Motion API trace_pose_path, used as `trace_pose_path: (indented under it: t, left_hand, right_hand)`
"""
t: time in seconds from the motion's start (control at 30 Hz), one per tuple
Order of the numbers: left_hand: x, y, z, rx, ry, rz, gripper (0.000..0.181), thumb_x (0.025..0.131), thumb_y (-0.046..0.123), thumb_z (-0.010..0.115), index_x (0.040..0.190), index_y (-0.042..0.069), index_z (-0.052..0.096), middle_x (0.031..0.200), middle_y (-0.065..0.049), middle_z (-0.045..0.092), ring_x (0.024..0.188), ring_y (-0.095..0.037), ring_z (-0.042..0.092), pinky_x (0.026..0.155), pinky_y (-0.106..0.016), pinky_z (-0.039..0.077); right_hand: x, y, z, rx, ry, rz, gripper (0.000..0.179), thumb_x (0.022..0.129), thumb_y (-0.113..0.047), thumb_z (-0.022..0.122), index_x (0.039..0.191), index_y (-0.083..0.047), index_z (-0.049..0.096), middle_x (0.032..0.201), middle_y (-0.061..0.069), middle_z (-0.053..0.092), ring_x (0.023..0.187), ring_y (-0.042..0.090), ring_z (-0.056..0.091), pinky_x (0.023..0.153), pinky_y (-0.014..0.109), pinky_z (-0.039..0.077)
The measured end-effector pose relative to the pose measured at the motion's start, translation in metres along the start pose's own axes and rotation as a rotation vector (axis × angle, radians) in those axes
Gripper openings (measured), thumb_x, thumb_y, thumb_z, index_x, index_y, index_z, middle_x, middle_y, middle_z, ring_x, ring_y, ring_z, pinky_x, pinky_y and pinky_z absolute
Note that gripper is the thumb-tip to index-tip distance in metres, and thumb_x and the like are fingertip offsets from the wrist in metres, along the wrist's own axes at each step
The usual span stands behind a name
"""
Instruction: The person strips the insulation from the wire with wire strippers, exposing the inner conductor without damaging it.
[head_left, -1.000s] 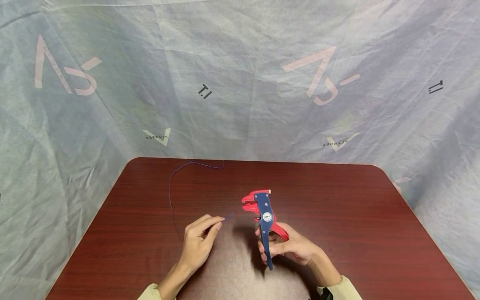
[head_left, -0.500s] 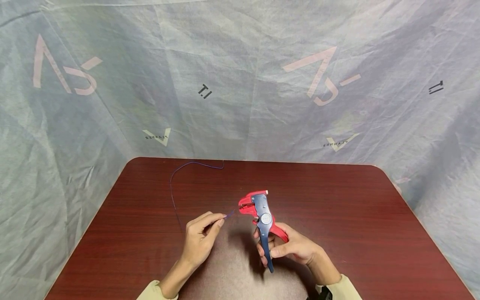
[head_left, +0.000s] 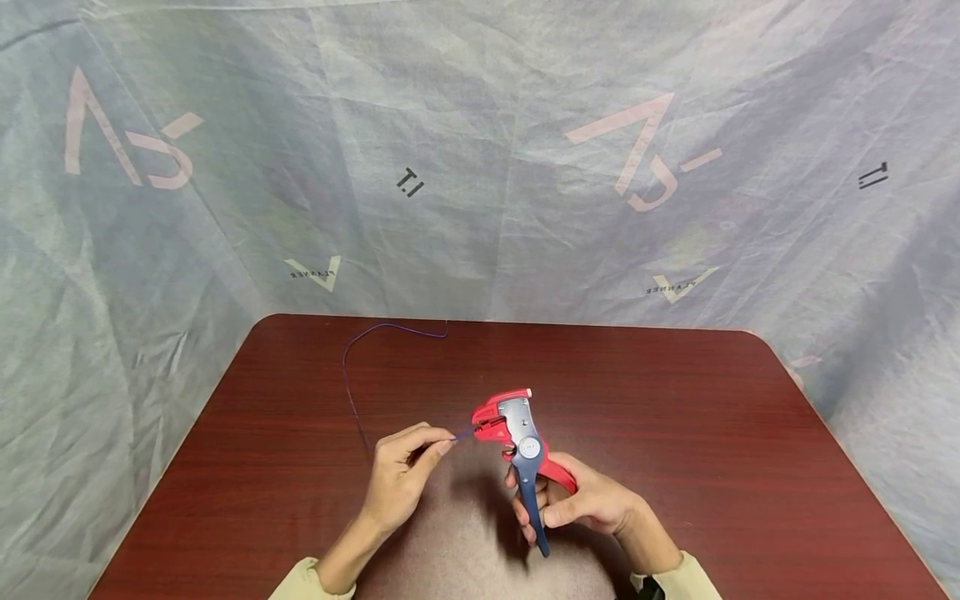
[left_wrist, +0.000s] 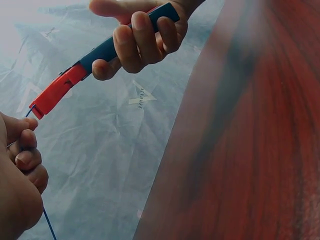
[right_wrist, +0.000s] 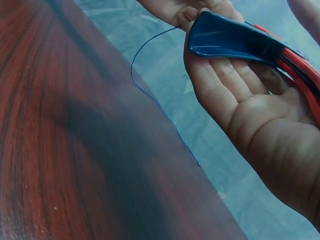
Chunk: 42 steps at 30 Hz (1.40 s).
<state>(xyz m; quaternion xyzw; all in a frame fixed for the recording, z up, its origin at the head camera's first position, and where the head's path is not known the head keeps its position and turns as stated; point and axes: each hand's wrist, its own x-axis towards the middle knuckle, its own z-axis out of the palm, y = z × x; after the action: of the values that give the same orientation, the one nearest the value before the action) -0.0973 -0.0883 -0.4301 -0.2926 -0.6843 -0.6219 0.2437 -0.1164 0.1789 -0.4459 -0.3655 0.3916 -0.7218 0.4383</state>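
Observation:
My left hand [head_left: 401,479] pinches a thin blue wire [head_left: 462,434] near its end between thumb and forefinger. The short free end points right and meets the mouth of a red and blue wire stripper [head_left: 527,450]. Round the stripper's handles curl the fingers of my right hand [head_left: 588,496], holding it upright with the red jaws facing left. In the left wrist view the wire tip [left_wrist: 30,111] sits right at the red jaws, which are parted in the head view. The rest of the wire [right_wrist: 165,115] trails in a loop behind the left hand.
The wire's far length curves across the dark red wooden table [head_left: 637,400] to its back edge. Grey printed cloth [head_left: 480,167] hangs behind the table and along both sides.
The stripper has come slightly left and down, its head tilting toward the wire. My left hand has shifted a little right, and the gap between wire end and jaws has closed.

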Motion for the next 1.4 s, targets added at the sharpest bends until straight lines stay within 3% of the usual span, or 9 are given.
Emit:
trace_pose_path:
  t: [0.27,0.57,0.73,1.07,1.4]
  left_hand:
    - [0.003,0.002,0.004,0.021,-0.006,0.011,0.021,0.082,-0.019,0.065,0.087,0.0,0.071,0.068,-0.01,0.062,0.061,0.0,0.045,0.05,-0.016,0.039]
    - [0.002,0.002,0.007,0.003,-0.01,-0.043,0.021,0.082,-0.019,0.065,0.089,0.001,0.063,0.059,-0.009,0.051,0.057,0.006,0.033,0.04,-0.02,0.025]
    - [0.002,0.001,0.009,-0.019,-0.007,-0.031,0.021,0.082,-0.02,0.064,0.088,0.0,0.064,0.06,-0.008,0.051,0.056,0.003,0.034,0.04,-0.024,0.026]
    - [0.002,0.003,0.01,-0.022,-0.008,-0.033,0.02,0.083,-0.02,0.063,0.089,-0.001,0.064,0.061,-0.009,0.052,0.055,0.0,0.034,0.042,-0.019,0.027]
    - [0.001,0.005,0.011,-0.003,0.012,-0.09,0.015,0.086,-0.015,0.063,0.089,0.0,0.063,0.062,-0.012,0.055,0.059,0.007,0.04,0.041,-0.018,0.029]
  right_hand:
    - [0.002,0.002,0.003,-0.002,-0.017,0.023,0.041,0.095,-0.008,0.062,0.134,-0.006,0.049,0.106,0.0,0.069,0.092,0.012,0.07,0.09,0.031,0.057]
    - [0.003,0.004,0.004,-0.004,-0.03,0.028,0.041,0.095,-0.01,0.062,0.134,-0.007,0.049,0.106,-0.001,0.068,0.092,0.012,0.07,0.09,0.031,0.057]
    - [0.003,0.004,0.004,-0.006,-0.03,0.03,0.041,0.095,-0.011,0.062,0.134,-0.007,0.049,0.106,-0.001,0.068,0.092,0.012,0.07,0.091,0.032,0.057]
    - [0.004,0.006,0.003,0.007,-0.032,0.031,0.041,0.095,-0.009,0.062,0.134,-0.004,0.048,0.106,0.0,0.068,0.093,0.012,0.07,0.091,0.031,0.056]
    - [0.005,0.009,0.003,0.0,-0.031,0.024,0.039,0.096,-0.008,0.061,0.132,-0.006,0.049,0.106,0.001,0.068,0.093,0.012,0.07,0.09,0.031,0.057]
